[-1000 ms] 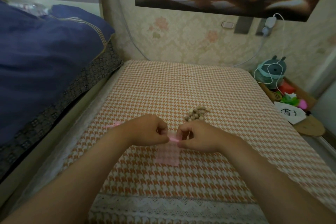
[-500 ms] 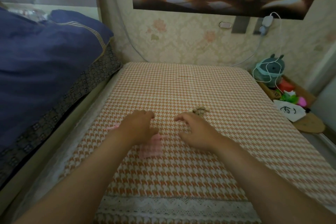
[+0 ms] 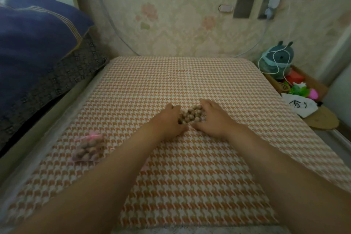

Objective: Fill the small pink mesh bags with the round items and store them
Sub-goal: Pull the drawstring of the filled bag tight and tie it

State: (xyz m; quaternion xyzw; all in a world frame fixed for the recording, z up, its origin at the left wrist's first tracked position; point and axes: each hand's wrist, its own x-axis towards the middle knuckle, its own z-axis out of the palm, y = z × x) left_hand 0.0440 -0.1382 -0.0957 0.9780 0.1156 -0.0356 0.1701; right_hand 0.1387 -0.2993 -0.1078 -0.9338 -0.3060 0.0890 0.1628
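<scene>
Loose and apart, the grip of the left hand [image 3: 169,119] cups the left side of a heap of small round tan beads [image 3: 190,115], fingers gently curved against it. The right hand [image 3: 212,118] mirrors it on the heap's right side, its grip likewise apart, fingers spread and touching the beads. The heap lies between the two hands on the counter [image 3: 190,186], which is covered in orange-and-white houndstooth cloth. Well to the left, beside the left forearm, a small pink mesh bag [image 3: 88,148] lies on the cloth, bulging with the same round beads.
</scene>
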